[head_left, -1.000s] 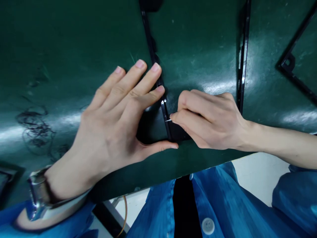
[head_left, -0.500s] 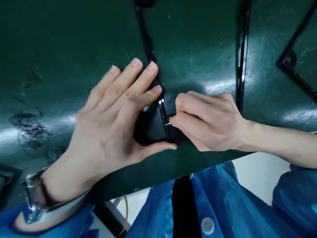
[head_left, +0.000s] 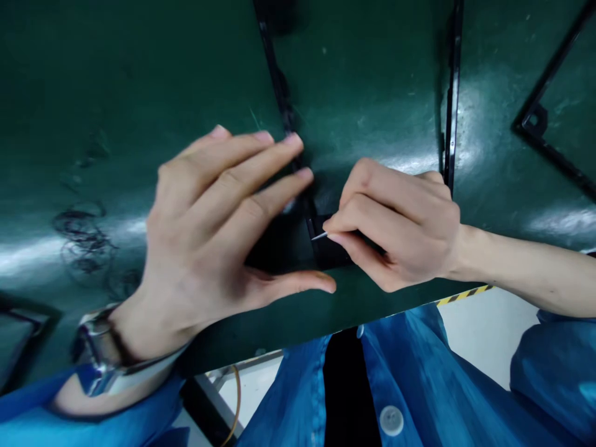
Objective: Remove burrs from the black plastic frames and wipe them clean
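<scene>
My left hand (head_left: 205,230) is spread over a narrow black plastic bar (head_left: 272,59), its fingertips at the bar and its thumb stretched out near the table's front edge. Between the thumb and fingers of my right hand (head_left: 400,223) is a thin, pointed metal tool (head_left: 320,236); only its silvery tip shows, so its exact kind is unclear. That tip lies at the bar's near end, by a dark corner piece (head_left: 330,253). Farther right runs a second black bar (head_left: 451,118), partly behind my right hand. Whether both bars belong to one frame cannot be seen.
An angled black frame (head_left: 556,152) lies on the green table (head_left: 372,68) at the right. Tangled black strands (head_left: 86,239) are left of my left hand. Another dark frame corner (head_left: 37,323) shows at the lower left. Yellow-black tape (head_left: 463,295) marks part of the front edge.
My left hand has shifted slightly right and its fingers have drawn closer together and arched. My right hand has turned a little, the metal tip staying near the bar's end. The view has shifted slightly.
</scene>
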Tool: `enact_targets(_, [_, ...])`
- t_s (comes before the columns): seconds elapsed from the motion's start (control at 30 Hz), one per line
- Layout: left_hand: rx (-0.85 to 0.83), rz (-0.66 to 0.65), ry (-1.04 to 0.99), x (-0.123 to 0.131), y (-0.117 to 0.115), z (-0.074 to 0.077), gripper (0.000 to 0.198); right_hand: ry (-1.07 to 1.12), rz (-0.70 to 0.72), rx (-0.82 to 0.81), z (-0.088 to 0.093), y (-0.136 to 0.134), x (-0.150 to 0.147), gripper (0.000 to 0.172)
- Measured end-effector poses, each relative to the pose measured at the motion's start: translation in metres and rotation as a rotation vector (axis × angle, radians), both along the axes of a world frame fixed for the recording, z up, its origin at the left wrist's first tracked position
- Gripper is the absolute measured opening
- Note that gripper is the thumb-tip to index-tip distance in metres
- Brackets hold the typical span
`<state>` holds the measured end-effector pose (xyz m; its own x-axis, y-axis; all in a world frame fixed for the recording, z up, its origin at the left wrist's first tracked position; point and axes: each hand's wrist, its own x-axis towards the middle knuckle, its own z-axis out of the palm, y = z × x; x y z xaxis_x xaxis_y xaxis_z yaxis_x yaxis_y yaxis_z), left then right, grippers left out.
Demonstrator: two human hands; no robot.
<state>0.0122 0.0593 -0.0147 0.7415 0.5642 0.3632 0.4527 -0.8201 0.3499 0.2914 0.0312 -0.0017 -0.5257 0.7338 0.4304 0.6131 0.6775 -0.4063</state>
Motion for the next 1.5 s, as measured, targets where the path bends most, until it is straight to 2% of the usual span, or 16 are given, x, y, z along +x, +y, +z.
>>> enact_targets(0.1, [0.074, 0.032, -0.024, 0.005, -0.004, -0.001, 0.069, 0.029, -0.021, 0.084, -0.003, -0.002, 0.002, 0.020])
enact_targets(0.2, [-0.017, 0.024, -0.104, 0.013, -0.008, -0.004, 0.041, 0.097, -0.034, 0.148, -0.004, -0.003, 0.007, 0.004])
enact_targets(0.33, [-0.072, 0.005, -0.144, 0.025, -0.006, -0.013, 0.011, 0.134, -0.010, 0.138, -0.007, 0.000, 0.013, 0.011])
enact_targets(0.5, [-0.116, -0.006, -0.062, 0.039, -0.001, -0.023, 0.027, 0.194, 0.009, 0.132, -0.015, 0.005, 0.016, 0.015])
enact_targets(0.67, [-0.124, 0.078, -0.016, 0.041, 0.004, -0.018, 0.037, 0.219, 0.007, 0.114, -0.025, 0.006, 0.023, 0.014])
enact_targets(0.77, [-0.111, 0.202, 0.001, 0.025, 0.004, -0.010, 0.037, 0.208, 0.026, 0.121, -0.031, 0.008, 0.026, 0.013])
enact_targets(0.9, [-0.110, 0.337, 0.036, -0.011, -0.003, -0.001, 0.037, 0.197, 0.063, 0.150, -0.036, 0.012, 0.029, 0.013])
enact_targets(0.97, [-0.124, 0.396, 0.052, -0.034, -0.006, 0.003, 0.038, 0.190, 0.072, 0.167, -0.038, 0.014, 0.029, 0.014])
enact_targets(1.03, [-0.134, 0.490, 0.071, -0.062, -0.007, 0.007, 0.051, 0.185, 0.074, 0.177, -0.039, 0.015, 0.030, 0.013])
enact_targets(1.1, [-0.142, 0.616, 0.100, -0.092, -0.002, 0.009, 0.047, 0.188, 0.074, 0.180, -0.040, 0.016, 0.030, 0.012])
enact_targets(1.23, [-0.173, 0.840, 0.137, -0.139, 0.017, 0.000, 0.046, 0.202, 0.070, 0.178, -0.041, 0.017, 0.028, 0.010])
enact_targets(1.37, [-0.187, 0.954, 0.061, -0.151, 0.027, -0.004, 0.045, 0.235, 0.073, 0.189, -0.037, 0.018, 0.025, 0.017])
enact_targets(1.5, [-0.148, 1.005, -0.145, -0.132, 0.021, 0.018, 0.040, 0.295, 0.059, 0.216, -0.032, 0.018, 0.020, 0.022])
